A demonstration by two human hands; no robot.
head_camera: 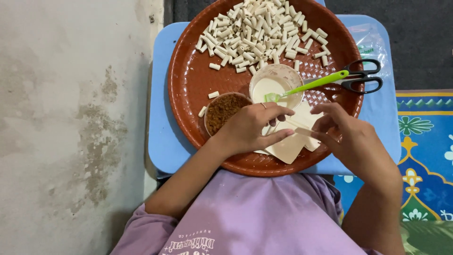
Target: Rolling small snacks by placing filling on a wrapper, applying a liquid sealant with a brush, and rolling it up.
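My left hand and my right hand meet over a small stack of pale square wrapper sheets at the near side of a round brown tray. Both hands pinch a thin pale rolled wrapper between their fingertips, just above the stack. Close to my left hand stands a small bowl of brown crumbly filling. Behind the hands sits a small bowl of white paste with a green-handled brush resting in it. Several short pale rolled pieces are heaped on the far half of the tray.
The tray rests on a light blue stool top. Black-handled scissors lie at the tray's right rim, over a clear plastic bag. A stained concrete floor lies to the left, a patterned blue mat to the right.
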